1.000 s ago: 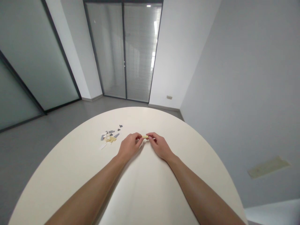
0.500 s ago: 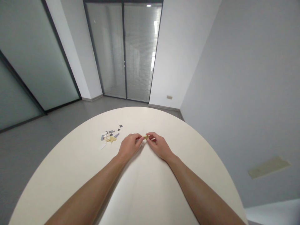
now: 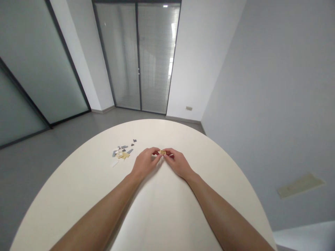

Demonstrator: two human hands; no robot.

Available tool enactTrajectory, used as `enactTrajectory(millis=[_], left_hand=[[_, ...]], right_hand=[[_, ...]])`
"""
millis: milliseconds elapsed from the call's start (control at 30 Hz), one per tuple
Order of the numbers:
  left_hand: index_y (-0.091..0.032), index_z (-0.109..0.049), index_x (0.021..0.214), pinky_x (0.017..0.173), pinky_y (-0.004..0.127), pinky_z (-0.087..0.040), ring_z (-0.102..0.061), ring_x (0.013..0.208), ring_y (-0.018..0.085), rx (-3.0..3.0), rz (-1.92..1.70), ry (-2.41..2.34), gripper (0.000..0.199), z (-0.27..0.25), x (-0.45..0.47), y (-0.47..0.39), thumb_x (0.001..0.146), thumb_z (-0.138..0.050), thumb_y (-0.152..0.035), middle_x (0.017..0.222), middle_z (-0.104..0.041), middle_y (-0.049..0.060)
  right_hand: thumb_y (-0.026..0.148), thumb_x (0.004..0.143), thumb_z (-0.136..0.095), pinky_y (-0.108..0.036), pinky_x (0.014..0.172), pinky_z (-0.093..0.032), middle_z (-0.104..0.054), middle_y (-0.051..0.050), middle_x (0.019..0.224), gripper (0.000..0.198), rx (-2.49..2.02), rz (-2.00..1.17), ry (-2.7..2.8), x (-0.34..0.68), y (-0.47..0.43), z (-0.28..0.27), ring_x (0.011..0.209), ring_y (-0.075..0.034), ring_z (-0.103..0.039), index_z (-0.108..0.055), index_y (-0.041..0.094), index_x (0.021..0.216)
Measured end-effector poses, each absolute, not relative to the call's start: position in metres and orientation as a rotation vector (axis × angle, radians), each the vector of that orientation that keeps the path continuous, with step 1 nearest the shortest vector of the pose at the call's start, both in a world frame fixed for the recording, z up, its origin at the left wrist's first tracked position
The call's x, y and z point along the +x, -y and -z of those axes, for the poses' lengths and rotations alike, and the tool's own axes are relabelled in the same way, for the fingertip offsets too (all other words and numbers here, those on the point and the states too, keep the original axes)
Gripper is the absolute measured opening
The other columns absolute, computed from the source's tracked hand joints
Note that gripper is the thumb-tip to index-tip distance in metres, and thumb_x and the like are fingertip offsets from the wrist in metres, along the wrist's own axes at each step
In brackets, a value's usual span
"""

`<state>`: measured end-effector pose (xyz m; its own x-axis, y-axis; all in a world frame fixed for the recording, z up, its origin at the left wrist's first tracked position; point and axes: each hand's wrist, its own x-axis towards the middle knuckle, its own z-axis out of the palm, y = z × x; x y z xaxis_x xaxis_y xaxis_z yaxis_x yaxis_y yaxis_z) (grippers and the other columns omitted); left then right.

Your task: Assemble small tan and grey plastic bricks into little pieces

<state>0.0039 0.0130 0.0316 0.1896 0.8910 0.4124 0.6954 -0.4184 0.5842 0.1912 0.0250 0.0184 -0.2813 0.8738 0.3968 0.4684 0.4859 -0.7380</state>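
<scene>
A small tan building brick (image 3: pixel 162 152) is held between my two hands just above the white table, its hollow side with round tubes facing me. My left hand (image 3: pixel 147 161) pinches its left end between thumb and fingers. On the other side, my right hand (image 3: pixel 178 162) grips the right end the same way. The fingertips hide both ends of the brick. To the left of my hands lies a loose pile of building bricks (image 3: pixel 124 155), made up of tan, white and grey pieces.
The round white table (image 3: pixel 157 216) fills the lower middle, its curved edge running around my arms. A few dark grey pieces (image 3: pixel 134 140) lie behind the pile. Beyond the table stand a glass door (image 3: pixel 154 69) and a grey wall (image 3: pixel 274 104).
The brick has turned a little between my fingers, so its hollow side shows more fully now. My left fingertips have shifted slightly on it. The pile looks the same.
</scene>
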Motion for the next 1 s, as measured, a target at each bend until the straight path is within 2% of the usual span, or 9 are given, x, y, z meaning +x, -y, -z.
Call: enactTrajectory(millis=[200,467,700,1000], left_hand=[[-0.025,-0.066,0.106,0.086,0.033,-0.047,-0.064,0.096,0.02,2.224,-1.071,-1.448,0.018,-0.0321,0.0028,-0.0124,0.092,-0.056,-0.03,0.1,-0.072,0.001],[-0.023,-0.064,0.105,0.088,0.033,-0.047,-0.063,0.097,0.02,2.267,-1.103,-1.4,0.018,-0.0279,0.0022,-0.0143,0.092,-0.056,-0.032,0.104,-0.07,0.002],[-0.023,-0.064,0.104,0.087,0.033,-0.047,-0.064,0.097,0.019,2.216,-1.097,-1.412,0.019,-0.0312,0.0049,-0.0118,0.093,-0.055,-0.035,0.105,-0.07,0.002],[-0.024,-0.065,0.104,0.087,0.034,-0.048,-0.065,0.097,0.02,2.153,-1.103,-1.414,0.019,-0.0272,0.0039,-0.0149,0.092,-0.055,-0.035,0.103,-0.072,0.002]], right_hand=[[0.028,0.093,-0.058,-0.034,0.089,-0.052,-0.074,-0.003,0.105,0.021,-1.112,-0.644,1.93,0.1909,-0.0244,-0.0192,0.095,-0.018,-0.067,-0.07,0.026,0.111],[0.028,0.093,-0.059,-0.034,0.087,-0.05,-0.074,-0.004,0.105,0.024,-1.136,-0.58,2.006,0.1907,-0.0249,-0.019,0.094,-0.019,-0.066,-0.071,0.026,0.113],[0.025,0.094,-0.057,-0.031,0.079,-0.047,-0.072,-0.003,0.091,0.022,-1.167,-0.454,2.123,0.1912,-0.0236,-0.0218,0.085,-0.019,-0.062,-0.073,0.026,0.109],[0.027,0.093,-0.059,-0.032,0.083,-0.047,-0.073,-0.003,0.098,0.021,-1.182,-0.457,2.128,0.1907,-0.0217,-0.0236,0.091,-0.019,-0.064,-0.072,0.026,0.109]])
